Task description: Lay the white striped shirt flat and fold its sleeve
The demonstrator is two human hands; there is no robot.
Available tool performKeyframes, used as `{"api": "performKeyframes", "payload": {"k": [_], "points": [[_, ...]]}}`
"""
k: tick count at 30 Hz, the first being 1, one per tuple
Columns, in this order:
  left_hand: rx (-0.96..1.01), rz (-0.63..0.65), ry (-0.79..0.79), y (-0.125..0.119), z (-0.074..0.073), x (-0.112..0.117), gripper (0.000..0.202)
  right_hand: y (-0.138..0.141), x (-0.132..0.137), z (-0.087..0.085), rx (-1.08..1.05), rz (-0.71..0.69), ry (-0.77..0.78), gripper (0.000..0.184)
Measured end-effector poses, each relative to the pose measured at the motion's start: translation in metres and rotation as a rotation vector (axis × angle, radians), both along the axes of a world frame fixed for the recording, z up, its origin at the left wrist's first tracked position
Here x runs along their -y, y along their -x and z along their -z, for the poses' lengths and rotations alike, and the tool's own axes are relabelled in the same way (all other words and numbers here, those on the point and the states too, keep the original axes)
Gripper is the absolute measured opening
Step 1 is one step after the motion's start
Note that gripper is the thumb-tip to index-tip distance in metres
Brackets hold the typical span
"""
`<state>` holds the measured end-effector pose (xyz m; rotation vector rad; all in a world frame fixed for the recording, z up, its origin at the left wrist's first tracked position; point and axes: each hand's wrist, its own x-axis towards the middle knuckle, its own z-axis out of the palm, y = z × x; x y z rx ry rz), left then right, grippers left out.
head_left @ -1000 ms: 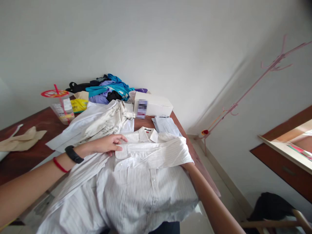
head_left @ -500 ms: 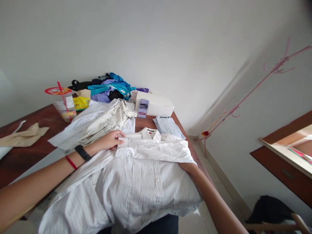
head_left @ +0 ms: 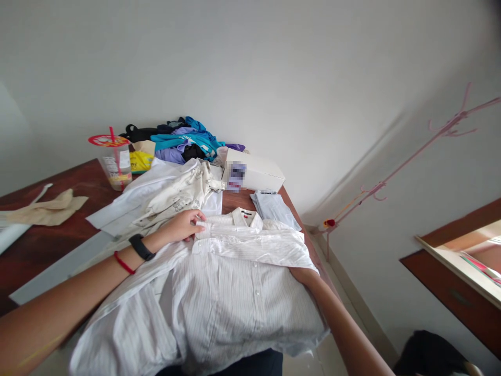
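Note:
A white shirt with thin stripes (head_left: 225,297) lies buttoned, front up, its collar toward the wall and its hem hanging over the near table edge. One sleeve (head_left: 254,245) is laid across the chest, with its cuff at the left shoulder side. My left hand (head_left: 188,224), wearing a black band on the wrist, pinches that cuff between thumb and fingers. At the right side my right hand (head_left: 303,273) reaches under the folded sleeve; its fingers are hidden by the cloth. The other sleeve (head_left: 125,324) spreads down to the left.
Left of the shirt lie a patterned cream garment (head_left: 176,196) and white cloth. Behind stand a plastic cup with a straw (head_left: 117,167), a pile of clothes (head_left: 188,141) and a white box (head_left: 258,169). Folded grey cloth (head_left: 276,209) is near the collar. A pink coat rack (head_left: 407,167) leans right.
The camera view has shifted slightly, so everything sits a little further right. Both hands keep their places on the shirt, and the folded sleeve looks unchanged.

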<state>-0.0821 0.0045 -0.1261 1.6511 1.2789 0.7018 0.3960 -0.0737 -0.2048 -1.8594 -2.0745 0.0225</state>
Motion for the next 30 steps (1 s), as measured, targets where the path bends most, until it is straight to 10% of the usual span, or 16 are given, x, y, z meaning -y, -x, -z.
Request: {"api": "performKeyframes", "payload": {"k": [11,17,22,25,30], "points": [[0.085,0.077,0.033,0.010,-0.004,0.007,0.042,0.042,0.066,-0.042,0.404,-0.338,0.236,0.036],[0.016,-0.001,-0.035,0.008,-0.010,0.013,0.039,0.099,0.090,-0.121,0.261,-0.377,0.376,0.046],[0.016,-0.009,-0.287,0.007,-0.016,0.019,0.033,0.166,0.038,-0.180,-0.236,-0.549,0.570,0.036],[0.032,0.051,-0.320,0.006,-0.020,0.024,0.035,0.203,-0.005,-0.164,-0.445,-0.507,0.512,0.037],[0.024,0.184,-0.324,0.003,-0.026,0.031,0.035,0.238,-0.040,-0.091,-0.696,-0.554,0.520,0.041]]}}
